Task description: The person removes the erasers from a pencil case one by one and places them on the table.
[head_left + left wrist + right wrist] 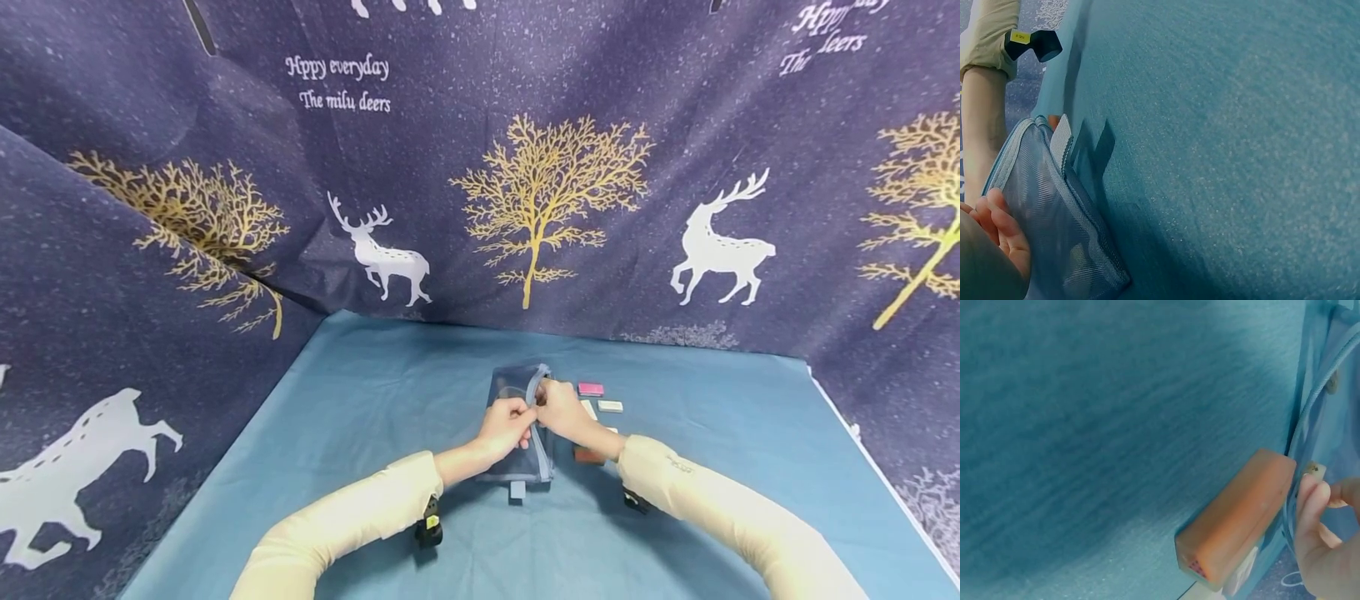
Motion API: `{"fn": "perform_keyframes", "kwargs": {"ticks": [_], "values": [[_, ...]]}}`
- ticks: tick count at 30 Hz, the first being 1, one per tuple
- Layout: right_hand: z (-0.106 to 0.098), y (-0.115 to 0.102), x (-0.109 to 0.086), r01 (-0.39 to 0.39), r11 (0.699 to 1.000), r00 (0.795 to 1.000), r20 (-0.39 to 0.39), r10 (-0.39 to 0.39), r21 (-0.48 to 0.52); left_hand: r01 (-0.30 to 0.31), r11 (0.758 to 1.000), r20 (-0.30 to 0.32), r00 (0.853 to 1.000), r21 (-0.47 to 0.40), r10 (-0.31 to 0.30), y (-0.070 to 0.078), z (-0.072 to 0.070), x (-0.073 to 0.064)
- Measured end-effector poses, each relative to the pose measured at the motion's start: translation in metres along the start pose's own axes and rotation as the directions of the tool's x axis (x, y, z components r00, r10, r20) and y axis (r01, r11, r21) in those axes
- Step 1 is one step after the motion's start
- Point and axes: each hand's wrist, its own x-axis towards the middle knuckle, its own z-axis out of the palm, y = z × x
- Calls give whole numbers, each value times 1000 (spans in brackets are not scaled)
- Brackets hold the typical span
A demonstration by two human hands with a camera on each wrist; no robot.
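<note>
A blue mesh zipper pouch (504, 458) lies on the table with its zipped edge pulled apart. My left hand (507, 427) pinches one edge of the opening; in the left wrist view its fingers (1005, 228) curl against the mesh. My right hand (562, 410) is at the opening from the other side. Its thumb and finger pinch a small off-white block (1315, 470) with dark marks, at the pouch's rim in the right wrist view. An orange-brown block (1235, 519) lies beside the pouch, near this hand. A pale shape (1079, 259) shows through the mesh.
Right of the pouch lie a pink block (591, 389) and an off-white block (611, 407). Another pale piece (588, 409) is partly behind the right hand. A fabric tab (517, 491) sticks out from the pouch's near end. Patterned cloth (495, 250) hangs behind the table.
</note>
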Motion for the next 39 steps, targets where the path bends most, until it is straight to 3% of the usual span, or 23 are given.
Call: {"fn": "perform_keyframes", "kwargs": {"ticks": [13,20,26,31,39], "values": [[-5,7,-5,14,985,1000,-25,-10,171,4,1000,-3,1000,-5,-4,0,0,1],[-8,15,-7,49,945,998,11,-56,322,3,1000,-3,1000,13,-3,0,0,1],[-16,11,-8,-18,935,997,78,-10,355,5,1000,-5,1000,4,-5,1,0,1],[-32,-4,-15,-36,907,994,112,-12,419,-6,1000,-6,1000,5,6,2,-1,2],[-43,-8,-22,-41,904,990,140,-21,426,8,1000,-6,1000,16,-8,3,0,0]]}}
